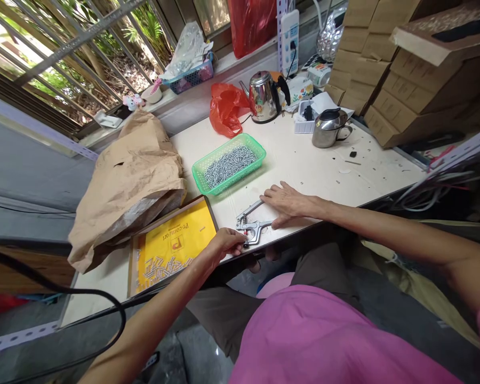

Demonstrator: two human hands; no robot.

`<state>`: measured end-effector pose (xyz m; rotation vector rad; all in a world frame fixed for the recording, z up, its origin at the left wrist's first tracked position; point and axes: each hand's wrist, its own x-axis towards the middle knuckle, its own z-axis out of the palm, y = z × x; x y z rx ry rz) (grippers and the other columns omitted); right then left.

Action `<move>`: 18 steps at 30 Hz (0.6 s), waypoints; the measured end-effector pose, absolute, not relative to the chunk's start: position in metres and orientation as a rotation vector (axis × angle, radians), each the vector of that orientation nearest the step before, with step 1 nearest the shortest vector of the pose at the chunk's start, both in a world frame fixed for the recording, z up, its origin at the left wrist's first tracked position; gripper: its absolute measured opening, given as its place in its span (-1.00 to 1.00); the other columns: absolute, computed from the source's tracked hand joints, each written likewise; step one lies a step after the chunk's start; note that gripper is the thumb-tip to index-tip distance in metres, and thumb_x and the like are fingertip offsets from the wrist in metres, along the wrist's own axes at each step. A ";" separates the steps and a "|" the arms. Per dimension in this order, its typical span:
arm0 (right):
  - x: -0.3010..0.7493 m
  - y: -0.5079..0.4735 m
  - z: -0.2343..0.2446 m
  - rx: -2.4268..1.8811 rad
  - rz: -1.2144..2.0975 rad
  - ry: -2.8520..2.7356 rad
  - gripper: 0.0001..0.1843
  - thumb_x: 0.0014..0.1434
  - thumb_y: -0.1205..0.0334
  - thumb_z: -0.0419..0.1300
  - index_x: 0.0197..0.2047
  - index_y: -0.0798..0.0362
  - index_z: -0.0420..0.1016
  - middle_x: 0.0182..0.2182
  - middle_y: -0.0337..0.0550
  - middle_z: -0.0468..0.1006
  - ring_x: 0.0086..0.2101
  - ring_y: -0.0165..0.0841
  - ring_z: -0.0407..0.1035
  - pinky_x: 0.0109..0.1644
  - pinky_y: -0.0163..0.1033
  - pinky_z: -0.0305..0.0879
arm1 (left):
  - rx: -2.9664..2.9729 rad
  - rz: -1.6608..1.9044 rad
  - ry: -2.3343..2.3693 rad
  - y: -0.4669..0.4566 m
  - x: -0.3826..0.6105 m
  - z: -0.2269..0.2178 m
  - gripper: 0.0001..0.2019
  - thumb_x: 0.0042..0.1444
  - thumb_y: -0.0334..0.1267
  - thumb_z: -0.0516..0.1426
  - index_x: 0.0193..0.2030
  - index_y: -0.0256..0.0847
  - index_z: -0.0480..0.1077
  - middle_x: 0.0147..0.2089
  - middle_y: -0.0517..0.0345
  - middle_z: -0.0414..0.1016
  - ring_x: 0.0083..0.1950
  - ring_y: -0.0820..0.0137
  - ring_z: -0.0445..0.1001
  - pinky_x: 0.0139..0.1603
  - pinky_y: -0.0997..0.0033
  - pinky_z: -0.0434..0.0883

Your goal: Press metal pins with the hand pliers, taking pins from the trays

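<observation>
A steel hand crimping plier with a coil spring (251,226) lies on the white table (304,160) near its front edge. My left hand (226,243) curls around the plier's jaw end at the edge. My right hand (287,203) rests flat across the plier's handle, fingers spread. Behind them, a green plastic basket (228,162) holds many small silver metal parts. Left of my left hand, a yellow printed box lid (194,226) has several similar loose parts on it. Whatever lies inside the plier's jaws is hidden by my left fingers.
A crumpled brown paper bag (128,186) lies at the left. Farther back stand a steel kettle (262,97), a steel mug (328,128) and a red plastic bag (228,109). Stacked cardboard boxes (388,74) fill the back right. Loose wires (436,186) hang at the right.
</observation>
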<state>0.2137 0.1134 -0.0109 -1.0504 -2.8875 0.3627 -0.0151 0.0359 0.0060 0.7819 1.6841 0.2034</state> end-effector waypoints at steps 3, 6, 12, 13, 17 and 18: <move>0.212 0.111 -0.008 -1.076 0.325 -2.930 -0.27 -0.14 -0.15 0.40 -0.01 0.17 0.45 -0.07 0.14 0.45 -0.07 -0.03 0.26 0.07 0.10 0.11 | 0.779 0.193 1.708 0.035 -0.014 0.006 -0.76 -0.16 -0.23 0.35 -0.58 -0.32 0.42 -0.76 0.25 0.31 -0.75 0.58 0.22 -0.66 0.58 0.21; 0.212 0.108 -0.006 -1.089 0.301 -2.950 -0.36 -0.10 -0.11 0.39 -0.06 0.16 0.48 -0.10 0.12 0.46 -0.07 -0.04 0.26 0.05 0.07 0.11 | 0.784 0.193 1.715 0.036 -0.014 0.006 -0.77 -0.13 -0.24 0.33 -0.59 -0.31 0.40 -0.75 0.25 0.32 -0.74 0.57 0.22 -0.64 0.56 0.21; 0.215 0.102 -0.005 -1.087 0.305 -2.925 -0.52 0.01 -0.01 0.35 -0.08 0.11 0.48 -0.12 0.06 0.47 -0.07 -0.09 0.27 0.05 0.02 0.08 | 1.105 0.097 1.803 0.030 -0.014 0.007 -0.68 0.01 -0.16 0.24 -0.64 -0.26 0.36 -0.69 0.18 0.32 -0.65 0.49 0.28 -0.52 0.47 0.25; 0.216 0.102 -0.006 -1.077 0.308 -2.920 -0.54 0.03 -0.01 0.34 -0.08 0.11 0.48 -0.12 0.06 0.46 -0.07 -0.10 0.27 0.05 0.01 0.08 | 1.277 0.111 1.866 0.027 -0.013 0.008 -0.69 0.03 -0.14 0.23 -0.62 -0.26 0.38 -0.63 0.14 0.37 -0.58 0.45 0.34 -0.48 0.45 0.26; 0.217 0.100 -0.010 -1.033 0.308 -2.902 -0.56 0.09 0.00 0.30 -0.07 0.13 0.47 -0.12 0.06 0.45 -0.07 -0.12 0.26 0.03 -0.05 0.09 | 2.041 0.202 1.900 0.026 0.003 0.010 -0.74 0.10 -0.13 0.20 -0.14 -0.24 0.48 -0.14 -0.05 0.49 -0.13 0.24 0.45 -0.20 0.37 0.35; 0.218 0.099 -0.011 -1.031 0.315 -2.899 -0.55 0.08 0.00 0.30 -0.06 0.14 0.46 -0.12 0.06 0.44 -0.07 -0.12 0.25 0.01 -0.06 0.11 | 2.185 0.178 1.823 0.029 0.009 0.009 -0.67 0.11 -0.14 0.20 -0.01 -0.24 0.43 -0.02 -0.08 0.46 -0.03 0.19 0.42 -0.12 0.31 0.36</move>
